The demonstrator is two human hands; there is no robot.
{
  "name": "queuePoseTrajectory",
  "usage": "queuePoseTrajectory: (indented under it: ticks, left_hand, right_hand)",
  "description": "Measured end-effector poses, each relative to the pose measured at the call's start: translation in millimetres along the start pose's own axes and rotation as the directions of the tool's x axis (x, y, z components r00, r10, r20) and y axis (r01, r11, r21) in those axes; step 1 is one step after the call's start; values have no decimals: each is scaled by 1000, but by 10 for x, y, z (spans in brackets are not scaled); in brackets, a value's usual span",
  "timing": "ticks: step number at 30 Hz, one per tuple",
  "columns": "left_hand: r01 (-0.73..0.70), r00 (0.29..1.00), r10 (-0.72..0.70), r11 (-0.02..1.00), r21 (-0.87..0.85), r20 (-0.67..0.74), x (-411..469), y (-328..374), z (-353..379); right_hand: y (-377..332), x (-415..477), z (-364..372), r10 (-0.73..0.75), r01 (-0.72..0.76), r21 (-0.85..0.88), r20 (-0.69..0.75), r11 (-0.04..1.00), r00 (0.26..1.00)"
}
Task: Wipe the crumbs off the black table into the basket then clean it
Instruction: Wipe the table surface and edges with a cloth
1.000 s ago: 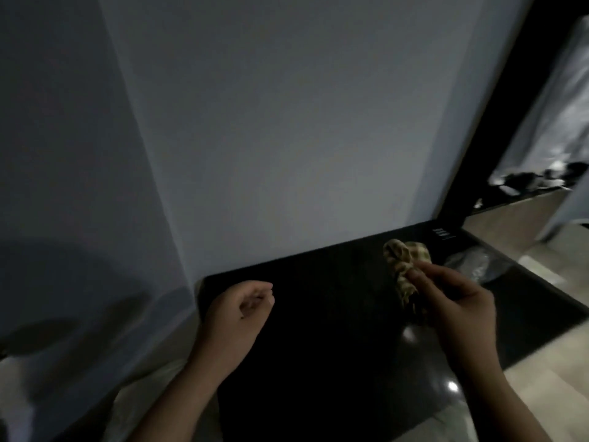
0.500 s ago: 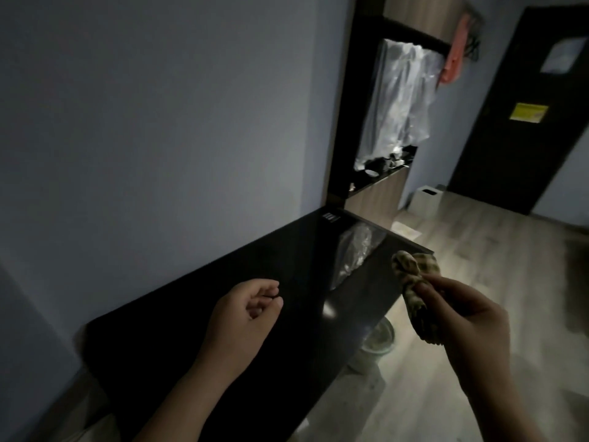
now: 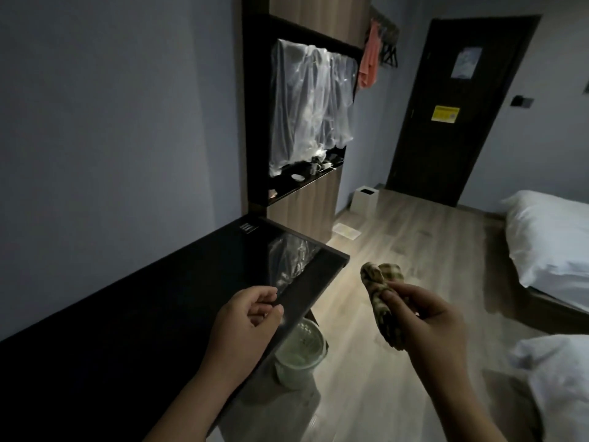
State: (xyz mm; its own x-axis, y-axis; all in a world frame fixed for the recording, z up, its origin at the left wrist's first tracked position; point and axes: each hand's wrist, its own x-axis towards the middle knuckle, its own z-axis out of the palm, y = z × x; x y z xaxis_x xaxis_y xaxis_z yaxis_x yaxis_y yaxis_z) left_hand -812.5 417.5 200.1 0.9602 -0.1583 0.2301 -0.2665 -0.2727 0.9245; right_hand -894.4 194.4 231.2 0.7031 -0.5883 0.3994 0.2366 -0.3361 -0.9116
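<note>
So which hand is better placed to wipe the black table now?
Probably the right hand: its grip holds the checked beige cloth, beside the glossy black table. The left hand hovers over the table edge, empty.

Dim room, glare on glossy black table (image 3: 134, 314), wide-angle bending at edges
</note>
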Motion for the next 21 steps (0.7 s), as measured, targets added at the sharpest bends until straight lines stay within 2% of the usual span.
queuePoseTrajectory:
  ticks: [9, 21]
  left_hand:
    - [13, 999, -12, 1000, -18, 38, 876, 35, 1037]
    - [49, 993, -38, 994, -101, 108, 2847, -237, 2012]
  right_hand:
    - [661, 1072, -436, 37, -39, -52, -28, 998, 999]
    - [1467, 2882, -74, 104, -109, -77, -68, 991, 992]
